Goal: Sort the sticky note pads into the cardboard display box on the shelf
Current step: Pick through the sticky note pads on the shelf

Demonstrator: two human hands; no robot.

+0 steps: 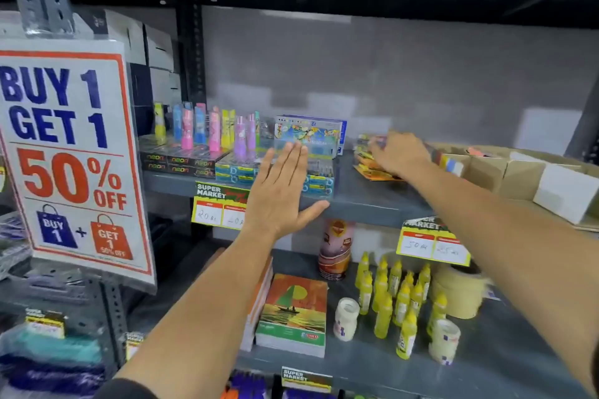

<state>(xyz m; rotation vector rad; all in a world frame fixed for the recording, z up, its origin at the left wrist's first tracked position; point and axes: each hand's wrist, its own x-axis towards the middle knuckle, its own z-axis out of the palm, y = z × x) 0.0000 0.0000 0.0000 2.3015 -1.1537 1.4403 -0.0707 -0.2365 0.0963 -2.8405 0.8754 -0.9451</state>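
Note:
A loose pile of sticky note pads [369, 159], orange and yellow, lies on the grey upper shelf [363, 201]. My right hand [400, 154] rests over the pile with fingers curled on the pads; blur hides whether one is gripped. To the right stands the cardboard display box [525, 168] with several compartments; a striped pad [450, 163] stands at its left end. My left hand [280, 194] is flat and spread, palm forward, in front of the shelf edge, holding nothing.
Stacked blue pen boxes [319, 185] and a colourful box [308, 133] stand left of the pile, beside upright highlighters [210, 129]. A promo sign [71, 155] hangs at left. The lower shelf holds notebooks [293, 314], yellow glue bottles [402, 301] and tape rolls [457, 291].

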